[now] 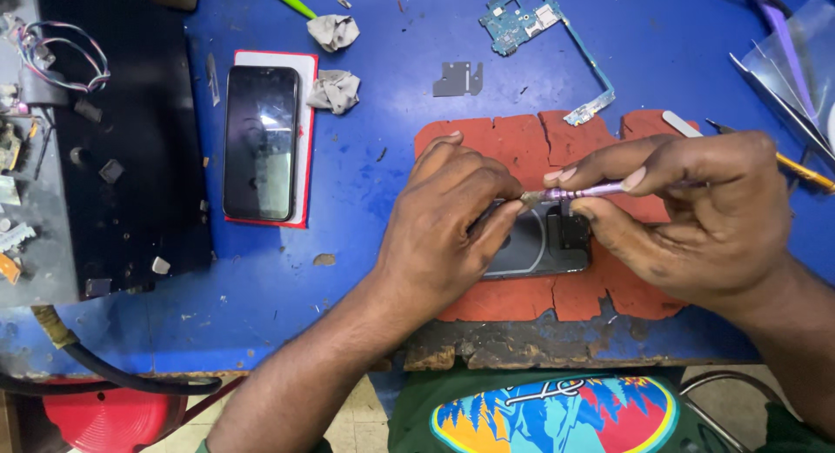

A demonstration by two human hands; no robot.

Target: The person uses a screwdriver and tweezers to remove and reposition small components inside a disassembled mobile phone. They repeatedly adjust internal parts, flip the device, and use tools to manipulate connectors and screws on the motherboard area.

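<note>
Pinching a purple screwdriver (581, 192), the right hand (696, 218) works over a dark phone (539, 244) steadied under the left hand's (444, 236) grip.

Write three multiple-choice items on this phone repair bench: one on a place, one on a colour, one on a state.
1. Where does the spare phone lie?
A. left of the hands
B. on the red mat
C. under the circuit board

2. What colour is the work mat?
A. green
B. red-orange
C. white

3. How is the thin purple tool held?
A. lying loose
B. left hand only
C. in the right hand, tip by the left hand

Key: 1 A, it sits on the blue table far left. 2 B, cracked red-orange sheet. 3 C, right fingers pinch its shaft.
</note>
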